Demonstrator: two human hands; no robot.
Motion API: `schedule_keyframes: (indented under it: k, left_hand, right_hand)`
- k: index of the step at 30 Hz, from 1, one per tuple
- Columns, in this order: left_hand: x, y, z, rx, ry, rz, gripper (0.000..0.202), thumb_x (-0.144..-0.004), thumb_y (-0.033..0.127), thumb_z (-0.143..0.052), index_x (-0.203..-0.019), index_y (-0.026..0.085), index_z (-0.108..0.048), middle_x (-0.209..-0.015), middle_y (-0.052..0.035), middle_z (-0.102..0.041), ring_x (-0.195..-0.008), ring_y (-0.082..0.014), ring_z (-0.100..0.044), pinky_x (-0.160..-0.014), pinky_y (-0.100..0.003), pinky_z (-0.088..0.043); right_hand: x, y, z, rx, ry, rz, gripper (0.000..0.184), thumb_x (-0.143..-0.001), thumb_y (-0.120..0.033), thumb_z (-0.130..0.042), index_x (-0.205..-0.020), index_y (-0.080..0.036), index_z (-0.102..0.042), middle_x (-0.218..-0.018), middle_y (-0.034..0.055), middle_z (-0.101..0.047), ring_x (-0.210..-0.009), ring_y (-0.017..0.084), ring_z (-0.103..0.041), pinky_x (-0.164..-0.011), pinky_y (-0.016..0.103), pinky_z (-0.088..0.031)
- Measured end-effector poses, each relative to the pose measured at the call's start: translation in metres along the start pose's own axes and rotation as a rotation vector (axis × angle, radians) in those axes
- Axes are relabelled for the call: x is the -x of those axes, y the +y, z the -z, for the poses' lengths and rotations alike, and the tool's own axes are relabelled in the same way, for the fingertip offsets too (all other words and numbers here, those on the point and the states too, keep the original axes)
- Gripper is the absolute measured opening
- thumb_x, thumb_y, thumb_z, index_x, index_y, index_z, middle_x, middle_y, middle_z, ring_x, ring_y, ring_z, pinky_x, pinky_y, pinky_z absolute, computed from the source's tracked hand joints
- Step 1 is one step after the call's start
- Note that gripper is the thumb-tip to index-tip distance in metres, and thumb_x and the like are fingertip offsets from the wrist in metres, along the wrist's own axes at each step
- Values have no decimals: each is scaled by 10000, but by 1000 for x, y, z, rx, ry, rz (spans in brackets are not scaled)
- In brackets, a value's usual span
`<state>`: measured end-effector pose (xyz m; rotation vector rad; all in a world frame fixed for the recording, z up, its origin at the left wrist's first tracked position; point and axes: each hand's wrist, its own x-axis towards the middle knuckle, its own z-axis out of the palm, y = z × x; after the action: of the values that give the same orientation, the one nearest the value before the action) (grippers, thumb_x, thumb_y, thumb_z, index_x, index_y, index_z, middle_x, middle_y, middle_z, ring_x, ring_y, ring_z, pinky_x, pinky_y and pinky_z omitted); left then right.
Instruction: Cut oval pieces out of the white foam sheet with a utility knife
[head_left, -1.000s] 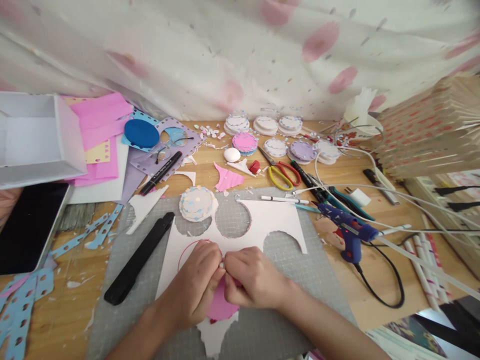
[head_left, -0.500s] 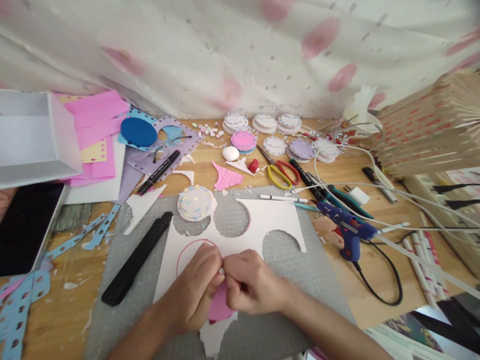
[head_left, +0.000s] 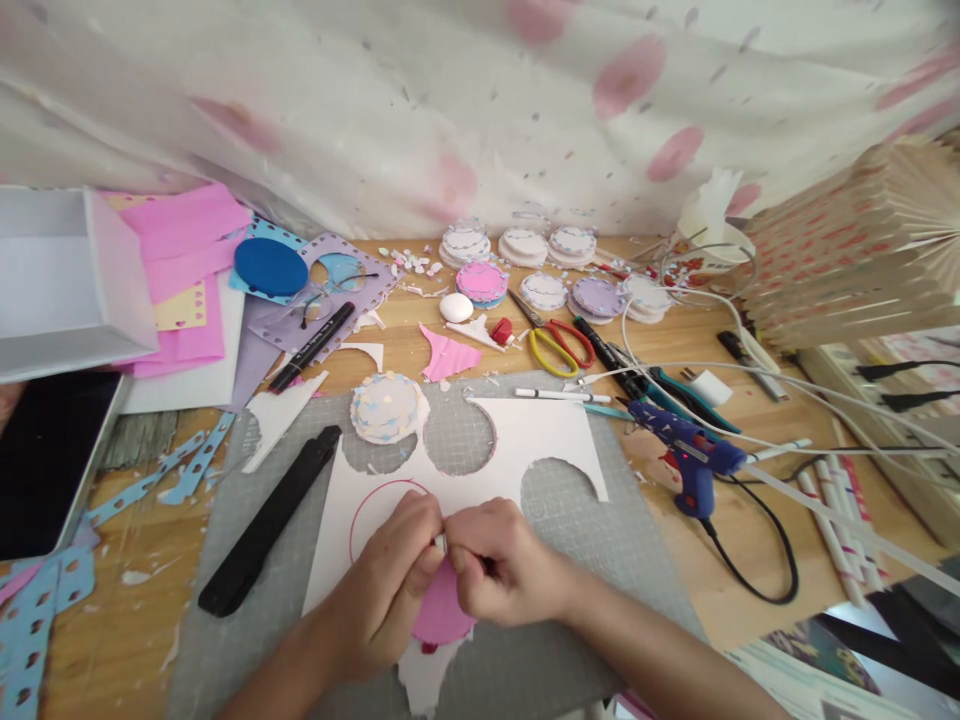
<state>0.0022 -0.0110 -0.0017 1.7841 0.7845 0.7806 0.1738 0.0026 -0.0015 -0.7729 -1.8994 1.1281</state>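
On the gray mat [head_left: 555, 665], a torn white scrap [head_left: 429, 685] is seen nearest, and just above it a pink disc [head_left: 444, 612] is partly covered by the hands. Whether the disc is touched by them cannot be told. Above it, a small pale piece [head_left: 440, 543] is gripped between the left hand [head_left: 396, 572] and the right hand [head_left: 504, 560]; the fingers of both are curled in tightly and brought together at it, so that most of the piece is hidden. A white sheet [head_left: 544, 425] with rounded cut-outs is spread under and beyond the hands, and a red circle [head_left: 364, 498] drawn on it is partly covered by the left hand. A long black tool [head_left: 270, 525] is laid aslant to the left of the sheet. Beyond the hands, a round piece [head_left: 386, 408] dotted with blue and yellow is set at the sheet's upper left edge. To the right, a blue glue gun [head_left: 688, 452] is laid on the table [head_left: 675, 600], and a phone [head_left: 60, 465] is placed at the far left. Farther back, scissors [head_left: 559, 345] with red and yellow handles are seen, and a white egg-shaped thing [head_left: 456, 307] is placed to their left. Behind these, small decorated discs [head_left: 481, 283] are grouped before a pink-patterned curtain [head_left: 330, 130].
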Motion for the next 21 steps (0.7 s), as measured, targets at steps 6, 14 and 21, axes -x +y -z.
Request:
schedule_keyframes:
  k: [6,14,21]
  left_hand:
    - [-1,2,2,41,32,-4,210,-1013,209,-278,-840,214,-397,-796,9,-417,-758,-153,-417,-713,-298,-357]
    - [0,3,6,-42,-2,-36,199,-978,121,-316,-815,213,-385,-801,3,-439,-774,-150,-433,-729,-287,-378]
    - [1,-3,2,-278,22,-112,145,-946,104,-326,-872,205,-400,-808,-16,-477,-757,-168,-468,-734,-318,-423]
  right_hand:
    - [-1,1,3,-23,-59,65,168,-780,-151,-401,-675,-234,-300,-597,-50,-356,-518,99,-341,-504,223,-303]
    - [-1,3,2,197,-84,135,220,-770,-132,-379,-693,-249,-209,-589,-56,-294,-500,117,-286,-486,258,-272]
    - [1,3,-2,166,-109,110,248,-710,-119,-375,-697,-249,-164,-582,-67,-259,-484,101,-270,-466,239,-254]
